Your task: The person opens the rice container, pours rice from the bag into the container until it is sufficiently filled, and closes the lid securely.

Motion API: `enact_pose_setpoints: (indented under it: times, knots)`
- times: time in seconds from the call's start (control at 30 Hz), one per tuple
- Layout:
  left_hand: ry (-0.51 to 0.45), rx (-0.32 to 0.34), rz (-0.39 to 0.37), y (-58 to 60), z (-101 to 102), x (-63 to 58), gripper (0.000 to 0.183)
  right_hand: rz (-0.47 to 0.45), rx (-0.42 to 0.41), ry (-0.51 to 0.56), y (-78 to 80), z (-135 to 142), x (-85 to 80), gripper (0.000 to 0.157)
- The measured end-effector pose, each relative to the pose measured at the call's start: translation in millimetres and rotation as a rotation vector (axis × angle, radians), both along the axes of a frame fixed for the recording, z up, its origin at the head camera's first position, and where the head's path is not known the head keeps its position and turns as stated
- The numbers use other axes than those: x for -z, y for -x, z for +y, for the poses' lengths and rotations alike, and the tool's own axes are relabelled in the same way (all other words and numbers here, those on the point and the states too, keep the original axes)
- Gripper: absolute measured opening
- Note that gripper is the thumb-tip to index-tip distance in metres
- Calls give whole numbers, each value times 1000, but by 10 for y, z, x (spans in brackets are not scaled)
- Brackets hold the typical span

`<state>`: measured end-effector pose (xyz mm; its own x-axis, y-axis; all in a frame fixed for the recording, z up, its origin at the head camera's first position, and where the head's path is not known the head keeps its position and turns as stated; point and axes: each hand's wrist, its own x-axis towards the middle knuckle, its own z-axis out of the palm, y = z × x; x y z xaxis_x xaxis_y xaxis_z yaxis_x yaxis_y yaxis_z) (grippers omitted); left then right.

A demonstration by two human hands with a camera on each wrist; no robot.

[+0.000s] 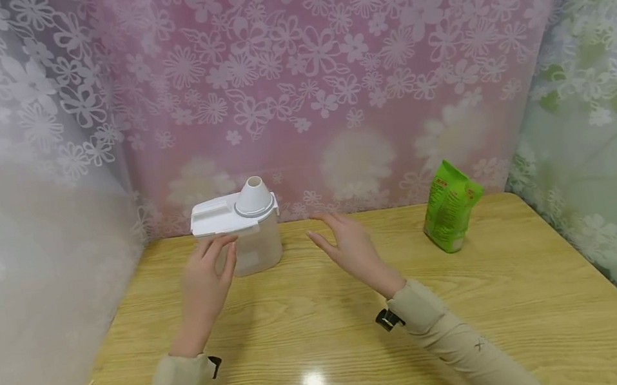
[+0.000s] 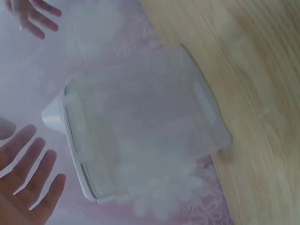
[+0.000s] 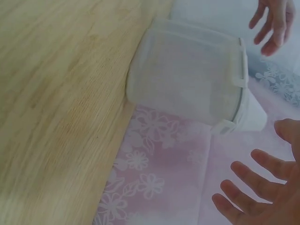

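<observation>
A translucent plastic storage container (image 1: 257, 250) with a white lid stands upright at the back left of the table. On its lid sits a white cone-shaped spout (image 1: 254, 198), beside a recessed handle. My left hand (image 1: 206, 275) is in front of the container's left side, overlapping it in the head view; its fingers are spread in the left wrist view and hold nothing. To the right of the container my right hand (image 1: 351, 248) hovers with fingers apart, also holding nothing. The right wrist view shows the container's clear body (image 3: 183, 70) beyond the loosely bent fingers (image 3: 255, 183).
A green printed bag (image 1: 451, 209) stands upright at the back right of the wooden table (image 1: 325, 320). Flowered pink fabric (image 1: 329, 85) hangs behind the table's back edge. Pale curtains (image 1: 26, 223) close off the left and right sides.
</observation>
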<state>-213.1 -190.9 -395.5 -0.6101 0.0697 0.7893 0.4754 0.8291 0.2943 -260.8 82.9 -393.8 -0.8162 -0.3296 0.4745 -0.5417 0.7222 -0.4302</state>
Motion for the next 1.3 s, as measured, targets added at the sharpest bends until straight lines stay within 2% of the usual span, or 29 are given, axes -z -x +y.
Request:
enact_pose_setpoints:
  times: [0.13, 0.2, 0.27, 0.37, 0.5, 0.67, 0.77, 0.87, 1.03, 1.17, 1.3]
  knots:
    - [-37, -36, 13, 90, -175, -35, 29, -8, 12, -65, 152, -121, -12, 53]
    - [-42, -53, -13, 138, -254, -51, 39, -22, 13, -87, 219, -179, -25, 56]
    - [-30, -80, -80, 176, -325, -70, 52, -43, 12, -98, 279, -239, -38, 59]
    - [-14, -108, -231, 236, -420, -82, 71, -80, 17, -113, 364, -342, -45, 63]
    - [-10, -133, -396, 302, -515, -58, 84, -100, 8, -138, 464, -484, -17, 68]
    - [-21, -141, -528, 378, -584, 21, 95, -53, -22, -140, 578, -607, -6, 73]
    - [-35, -129, -578, 425, -609, 75, 96, -32, -31, -134, 649, -656, -26, 75]
    - [-52, -110, -594, 459, -617, 120, 95, -40, -25, -154, 702, -687, -43, 78]
    - [-84, -95, -547, 497, -613, 141, 94, -22, -23, -217, 763, -705, -28, 80]
    - [-55, -97, -508, 524, -600, 112, 89, 26, -23, -237, 798, -707, -1, 77]
    - [-22, -111, -530, 543, -584, 89, 89, 69, -27, -242, 818, -711, 10, 74]
